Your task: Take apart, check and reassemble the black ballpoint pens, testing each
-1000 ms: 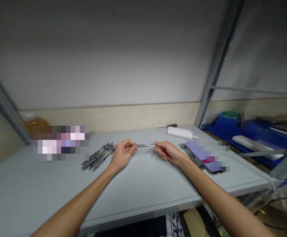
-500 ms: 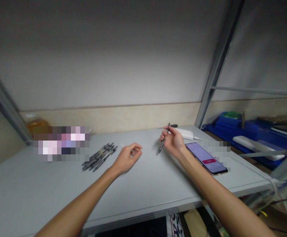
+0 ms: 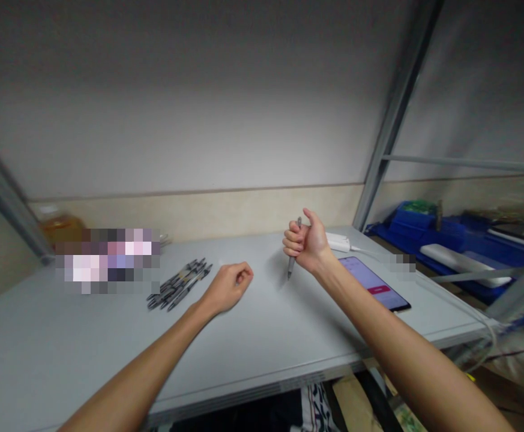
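Note:
A dark grey pen is gripped in my right hand, its fingers wrapped round the barrel and the thumb raised off it. The pen's lower end points down, just above the tabletop, and its upper end shows over the index finger. My left hand rests on the table with fingers curled in against the thumb, and nothing shows in it. Left of that hand lies a loose pile of similar pens, roughly side by side on a slant.
By my right forearm lies a phone with its screen lit, partly covered. Behind it sits a white device with a cable. A blurred-out patch and an amber container stand at the back left. Metal posts rise beside the grey tabletop.
My right hand has closed its fingers round the pen and lifted its thumb, turning the pen more upright. My left hand's fingers have curled in tighter. The view has shifted slightly.

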{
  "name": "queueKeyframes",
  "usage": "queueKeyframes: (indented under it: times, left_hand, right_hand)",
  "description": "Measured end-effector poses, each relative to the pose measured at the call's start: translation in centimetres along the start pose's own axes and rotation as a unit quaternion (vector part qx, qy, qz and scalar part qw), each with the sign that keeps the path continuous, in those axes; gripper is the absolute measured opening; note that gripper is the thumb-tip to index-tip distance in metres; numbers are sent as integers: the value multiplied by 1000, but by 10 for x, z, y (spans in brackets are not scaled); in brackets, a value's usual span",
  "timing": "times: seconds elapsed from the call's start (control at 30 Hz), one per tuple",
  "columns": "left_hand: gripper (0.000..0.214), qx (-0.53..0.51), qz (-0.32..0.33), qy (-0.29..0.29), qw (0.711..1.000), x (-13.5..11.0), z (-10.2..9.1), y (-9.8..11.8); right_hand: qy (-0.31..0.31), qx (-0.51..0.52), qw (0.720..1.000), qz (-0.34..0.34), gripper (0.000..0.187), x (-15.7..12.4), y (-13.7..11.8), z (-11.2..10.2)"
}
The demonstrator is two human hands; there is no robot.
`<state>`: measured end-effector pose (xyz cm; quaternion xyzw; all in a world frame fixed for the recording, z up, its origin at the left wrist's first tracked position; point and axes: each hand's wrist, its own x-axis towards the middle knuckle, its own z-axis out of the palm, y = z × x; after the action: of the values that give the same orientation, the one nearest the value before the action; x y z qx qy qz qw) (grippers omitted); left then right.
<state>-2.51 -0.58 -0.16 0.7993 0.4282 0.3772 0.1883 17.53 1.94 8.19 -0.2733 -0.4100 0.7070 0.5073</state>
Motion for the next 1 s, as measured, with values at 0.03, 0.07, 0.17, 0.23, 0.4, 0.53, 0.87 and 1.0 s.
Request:
queueKeyframes:
  times: [0.03, 0.07, 0.17, 0.23, 0.4, 0.53, 0.87, 1.0]
  left_hand:
    - [15, 7, -1, -5, 1000, 0, 0, -1]
    - [15, 14, -3, -10, 1000, 0, 0, -1]
    - [16, 29, -9, -22, 999, 0, 0, -1]
    - [17, 38, -16, -30, 999, -1, 0, -1]
    - [18, 50, -17, -46, 998, -1, 0, -1]
    - [18, 60, -17, -47, 997, -2, 0, -3]
    - [17, 81, -10, -50, 995, -1, 1, -6]
    - [16, 99, 0, -45, 994, -1, 0, -5]
  right_hand:
    - [4, 9, 1000, 4, 40, 0, -1, 0]
    - [9, 21, 1000, 6, 39, 0, -1, 1]
    - [5, 50, 999, 16, 38, 0, -3, 1]
    - [-1, 60, 998, 25, 40, 0, -4, 1]
    - [10, 59, 998, 24, 34, -1, -5, 2]
    - [3, 62, 998, 26, 38, -1, -5, 2]
    - [75, -62, 995, 4, 33, 0, 2, 4]
    - [172, -289, 937, -96, 18, 8, 16, -12]
